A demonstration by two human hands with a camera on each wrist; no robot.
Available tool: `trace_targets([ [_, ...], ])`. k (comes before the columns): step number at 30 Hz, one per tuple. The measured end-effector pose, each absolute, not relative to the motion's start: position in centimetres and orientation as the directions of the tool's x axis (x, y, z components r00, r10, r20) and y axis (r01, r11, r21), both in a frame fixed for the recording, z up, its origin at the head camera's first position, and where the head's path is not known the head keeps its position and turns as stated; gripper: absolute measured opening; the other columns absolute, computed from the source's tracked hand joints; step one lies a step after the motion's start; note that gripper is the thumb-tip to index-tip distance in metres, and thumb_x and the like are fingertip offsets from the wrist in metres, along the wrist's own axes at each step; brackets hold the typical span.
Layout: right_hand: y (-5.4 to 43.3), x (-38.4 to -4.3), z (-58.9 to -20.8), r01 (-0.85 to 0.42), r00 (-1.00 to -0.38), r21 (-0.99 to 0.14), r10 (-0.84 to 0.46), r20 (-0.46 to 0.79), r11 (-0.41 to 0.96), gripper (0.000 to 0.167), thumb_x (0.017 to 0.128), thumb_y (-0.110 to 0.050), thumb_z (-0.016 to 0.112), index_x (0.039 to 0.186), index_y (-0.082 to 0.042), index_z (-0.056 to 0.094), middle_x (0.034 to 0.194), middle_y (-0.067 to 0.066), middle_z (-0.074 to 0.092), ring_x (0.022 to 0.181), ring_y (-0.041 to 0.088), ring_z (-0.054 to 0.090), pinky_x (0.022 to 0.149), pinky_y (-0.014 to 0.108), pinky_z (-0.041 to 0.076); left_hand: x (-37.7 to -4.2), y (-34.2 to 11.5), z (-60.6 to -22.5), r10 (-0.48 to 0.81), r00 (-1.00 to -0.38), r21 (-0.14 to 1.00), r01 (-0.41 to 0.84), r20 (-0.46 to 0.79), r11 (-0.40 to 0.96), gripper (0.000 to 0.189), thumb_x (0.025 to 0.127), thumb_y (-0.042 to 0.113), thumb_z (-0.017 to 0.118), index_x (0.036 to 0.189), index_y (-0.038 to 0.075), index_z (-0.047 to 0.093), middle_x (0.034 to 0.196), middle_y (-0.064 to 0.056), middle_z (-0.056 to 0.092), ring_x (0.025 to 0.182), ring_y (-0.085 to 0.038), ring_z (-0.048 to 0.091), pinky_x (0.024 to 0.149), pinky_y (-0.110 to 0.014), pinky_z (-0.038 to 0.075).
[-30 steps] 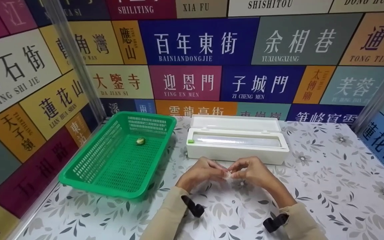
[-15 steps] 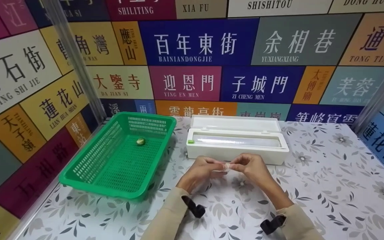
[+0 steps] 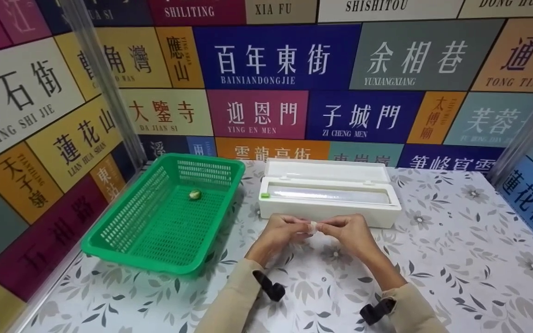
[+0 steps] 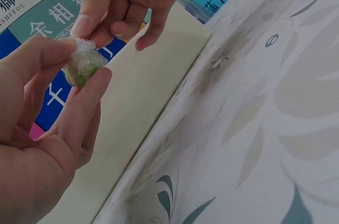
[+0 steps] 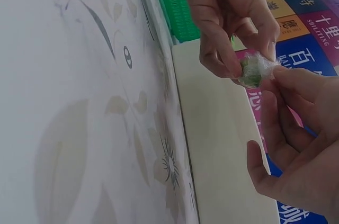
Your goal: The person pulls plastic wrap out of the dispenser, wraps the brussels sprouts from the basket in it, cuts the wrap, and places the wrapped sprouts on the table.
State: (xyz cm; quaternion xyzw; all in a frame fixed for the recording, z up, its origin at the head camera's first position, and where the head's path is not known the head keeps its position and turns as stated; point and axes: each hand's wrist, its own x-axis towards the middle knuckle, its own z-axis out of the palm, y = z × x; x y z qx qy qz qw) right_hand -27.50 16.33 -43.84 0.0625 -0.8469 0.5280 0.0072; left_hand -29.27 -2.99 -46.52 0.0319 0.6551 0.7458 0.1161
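Observation:
Between the hands, in front of the white box, is a small, roundish green piece [image 4: 79,75] covered in crinkled clear cling film [image 4: 83,54]. My left hand [image 3: 281,235] pinches the wrapped piece between thumb and fingers. From the other side, my right hand [image 3: 349,232] pinches the gathered film with thumb and forefinger, its other fingers loosely bent in the right wrist view. The fingers hide part of the bundle, and its exact kind cannot be made out through the film.
A green plastic basket [image 3: 162,264] stands at the left with one small green-and-whitish round piece [image 3: 195,195] inside. Behind the hands is a white cling film dispenser [image 3: 329,212], lid raised, film roll [image 3: 329,195] showing. Sign-printed walls [image 3: 275,58] enclose the flower-patterned table [image 3: 456,259].
Both hands have lifted slightly toward the dispenser with the wrapped piece between them. The right fingers have shifted on the film. Basket and dispenser stay where they were.

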Motion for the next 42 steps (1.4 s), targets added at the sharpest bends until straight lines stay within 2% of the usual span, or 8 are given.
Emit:
trace_targets([
  [8,15.9,-27.49,-43.72,-0.157,-0.986,-0.912,-0.107,0.126,0.378,0.017,0.087,-0.02,0.078,0.094,-0.004,0.081,0.096,0.009,0.079,0.082,0.004,0.069,0.073,0.017,0.054,-29.18,-2.89,-46.36,0.211,-0.975,0.984,-0.105,-0.073,-0.143,0.023,0.082,0.005,0.077,0.098,-0.011,0.073,0.105,-0.011,0.074,0.091,-0.023,0.076,0.082,-0.032,0.063],
  [15,15.59,-27.35,-44.0,-0.106,-0.993,-0.935,-0.087,0.081,0.338,0.02,0.087,-0.023,0.079,0.093,-0.003,0.081,0.079,0.003,0.078,0.079,0.005,0.069,0.071,0.02,0.052,-29.07,-3.1,-46.23,0.213,-0.974,0.983,-0.104,-0.07,-0.153,0.022,0.082,0.003,0.075,0.099,-0.011,0.073,0.107,-0.012,0.073,0.094,-0.022,0.075,0.085,-0.032,0.063],
  [17,15.6,-27.37,-43.99,-0.084,-0.994,-0.945,-0.089,0.058,0.318,0.024,0.087,-0.026,0.079,0.096,-0.004,0.08,0.078,0.003,0.078,0.079,0.008,0.072,0.074,0.022,0.052,-29.11,-3.17,-46.16,0.216,-0.974,0.983,-0.1,-0.064,-0.157,0.023,0.082,0.002,0.074,0.1,-0.01,0.074,0.108,-0.014,0.074,0.097,-0.023,0.074,0.087,-0.033,0.062],
  [22,15.67,-27.59,-43.95,-0.062,-0.988,-0.968,-0.153,0.026,0.241,0.031,0.09,-0.029,0.075,0.105,-0.002,0.077,0.088,0.006,0.079,0.08,0.021,0.077,0.08,0.026,0.057,-29.17,-3.24,-46.08,0.219,-0.973,0.98,-0.108,-0.071,-0.164,0.022,0.083,0.005,0.074,0.102,-0.006,0.075,0.107,-0.014,0.076,0.099,-0.025,0.075,0.09,-0.035,0.061],
  [25,15.7,-27.73,-44.02,-0.025,-0.983,-0.983,-0.183,-0.009,0.184,0.032,0.091,-0.028,0.074,0.108,0.0,0.075,0.088,0.006,0.079,0.079,0.023,0.077,0.081,0.026,0.06,-29.18,-3.16,-46.15,0.227,-0.972,0.98,-0.107,-0.066,-0.17,0.022,0.084,0.007,0.074,0.102,-0.006,0.075,0.105,-0.015,0.076,0.098,-0.025,0.075,0.091,-0.036,0.061],
  [31,15.83,-27.72,-44.05,0.104,-0.978,-0.994,-0.178,-0.109,0.033,0.02,0.093,-0.013,0.071,0.103,0.004,0.071,0.084,0.003,0.077,0.076,0.015,0.076,0.08,0.028,0.063,-29.05,-2.71,-46.29,0.228,-0.972,0.979,-0.091,-0.049,-0.18,0.022,0.086,0.002,0.071,0.101,-0.015,0.07,0.108,-0.016,0.074,0.097,-0.026,0.075,0.09,-0.035,0.061],
  [35,15.84,-27.48,-43.92,0.193,-0.97,-0.981,-0.151,-0.191,-0.003,0.009,0.093,-0.006,0.066,0.097,0.002,0.069,0.083,0.004,0.077,0.075,0.014,0.075,0.079,0.026,0.062,-28.84,-2.39,-46.46,0.237,-0.969,0.972,-0.116,-0.066,-0.203,0.021,0.086,-0.004,0.068,0.101,-0.02,0.066,0.11,-0.016,0.071,0.094,-0.026,0.076,0.089,-0.034,0.061],
  [42,15.77,-27.32,-43.7,0.228,-0.966,-0.973,-0.139,-0.219,-0.047,0.008,0.092,0.0,0.061,0.096,0.004,0.066,0.079,0.003,0.075,0.074,0.012,0.073,0.077,0.022,0.062,-28.86,-2.29,-46.47,0.238,-0.97,0.974,-0.106,-0.057,-0.199,0.021,0.086,-0.006,0.067,0.1,-0.021,0.066,0.107,-0.014,0.07,0.09,-0.024,0.076,0.086,-0.033,0.062],
])
